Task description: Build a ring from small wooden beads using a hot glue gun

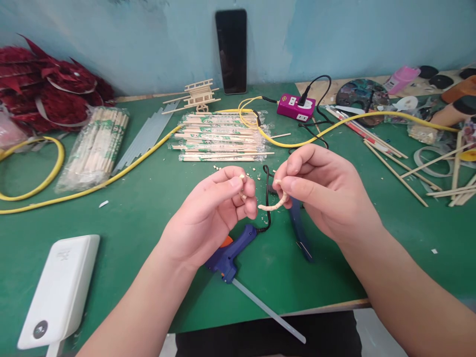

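My left hand (213,213) pinches a small pale wooden piece (242,177) between thumb and fingertips; the rest of it is hidden by the fingers. A curved strip of short pale wooden segments (274,206) is held in my right hand (323,191), its free end pointing left toward my other hand. Both hands are raised over the table, close together but apart. Beneath my left hand lies a blue glue gun (232,253) with a glue stick (269,310) sticking out of its back. A dark blue tool (298,228) lies below my right hand, partly covered by it.
Packs of wrapped chopsticks (223,136) lie behind my hands. A small wooden cart model (201,95) and an upright phone (231,52) stand farther back. A yellow cable (148,157) crosses the table to a purple power socket (296,106). A white power bank (59,290) lies left; loose sticks (396,173) right.
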`<action>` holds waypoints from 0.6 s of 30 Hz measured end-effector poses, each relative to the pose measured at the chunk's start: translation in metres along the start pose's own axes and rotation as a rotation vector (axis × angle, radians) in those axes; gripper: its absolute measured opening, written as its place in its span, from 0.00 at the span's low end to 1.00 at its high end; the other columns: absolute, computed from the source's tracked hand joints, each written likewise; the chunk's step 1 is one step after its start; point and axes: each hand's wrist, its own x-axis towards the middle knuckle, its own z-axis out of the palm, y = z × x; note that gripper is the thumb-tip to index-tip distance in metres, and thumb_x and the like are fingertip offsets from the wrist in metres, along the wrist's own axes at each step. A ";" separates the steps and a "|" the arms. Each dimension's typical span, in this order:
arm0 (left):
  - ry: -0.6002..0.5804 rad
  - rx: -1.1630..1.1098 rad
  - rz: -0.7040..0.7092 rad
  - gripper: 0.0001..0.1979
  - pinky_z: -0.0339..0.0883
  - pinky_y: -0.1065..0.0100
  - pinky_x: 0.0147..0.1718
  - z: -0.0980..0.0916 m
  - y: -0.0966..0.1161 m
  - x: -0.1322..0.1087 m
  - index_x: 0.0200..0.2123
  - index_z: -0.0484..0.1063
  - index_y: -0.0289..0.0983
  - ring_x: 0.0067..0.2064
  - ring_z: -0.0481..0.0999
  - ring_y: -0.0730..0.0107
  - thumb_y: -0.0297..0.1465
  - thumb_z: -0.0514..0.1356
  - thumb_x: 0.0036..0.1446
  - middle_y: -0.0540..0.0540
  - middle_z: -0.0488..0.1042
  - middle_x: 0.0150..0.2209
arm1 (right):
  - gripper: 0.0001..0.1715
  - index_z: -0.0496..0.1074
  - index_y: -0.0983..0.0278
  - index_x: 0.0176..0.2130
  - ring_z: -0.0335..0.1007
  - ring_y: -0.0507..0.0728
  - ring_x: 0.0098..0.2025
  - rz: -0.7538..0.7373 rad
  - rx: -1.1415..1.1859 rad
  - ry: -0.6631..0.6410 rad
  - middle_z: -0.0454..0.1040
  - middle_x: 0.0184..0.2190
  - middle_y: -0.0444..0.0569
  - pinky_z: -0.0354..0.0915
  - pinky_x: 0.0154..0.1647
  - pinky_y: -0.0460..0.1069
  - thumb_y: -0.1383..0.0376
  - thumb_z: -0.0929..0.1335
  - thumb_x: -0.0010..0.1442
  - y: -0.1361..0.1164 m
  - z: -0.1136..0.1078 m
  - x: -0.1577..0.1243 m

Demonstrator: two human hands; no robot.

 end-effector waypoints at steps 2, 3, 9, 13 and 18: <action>-0.010 0.003 -0.001 0.06 0.80 0.72 0.35 0.000 0.000 0.000 0.37 0.79 0.33 0.35 0.79 0.72 0.29 0.72 0.64 0.48 0.77 0.36 | 0.17 0.76 0.59 0.33 0.73 0.53 0.29 0.000 0.007 -0.008 0.79 0.30 0.44 0.71 0.26 0.48 0.63 0.84 0.57 0.000 0.000 0.000; -0.014 0.004 -0.002 0.06 0.80 0.72 0.36 0.000 0.000 0.000 0.37 0.79 0.33 0.36 0.80 0.71 0.29 0.72 0.64 0.47 0.77 0.36 | 0.18 0.76 0.60 0.33 0.72 0.53 0.29 -0.001 0.009 -0.011 0.79 0.30 0.44 0.71 0.26 0.48 0.62 0.85 0.57 0.000 -0.001 0.000; -0.024 0.003 -0.014 0.06 0.80 0.71 0.38 0.000 0.000 0.000 0.37 0.79 0.34 0.39 0.79 0.70 0.29 0.70 0.66 0.46 0.77 0.40 | 0.20 0.75 0.59 0.33 0.72 0.53 0.28 -0.005 0.001 -0.006 0.79 0.30 0.44 0.70 0.26 0.49 0.59 0.85 0.56 -0.001 0.000 0.001; -0.003 0.015 -0.012 0.06 0.79 0.70 0.39 0.000 -0.001 0.000 0.36 0.79 0.35 0.40 0.79 0.69 0.30 0.71 0.65 0.45 0.77 0.42 | 0.20 0.75 0.59 0.33 0.72 0.53 0.28 0.001 -0.006 0.002 0.79 0.30 0.44 0.70 0.25 0.49 0.59 0.86 0.55 -0.001 0.001 0.001; 0.044 0.054 -0.011 0.08 0.79 0.69 0.39 0.001 -0.003 0.002 0.37 0.81 0.36 0.39 0.79 0.68 0.34 0.71 0.66 0.45 0.78 0.43 | 0.19 0.76 0.60 0.33 0.72 0.53 0.29 0.002 0.007 -0.007 0.79 0.30 0.44 0.70 0.26 0.48 0.61 0.85 0.55 0.000 0.000 0.000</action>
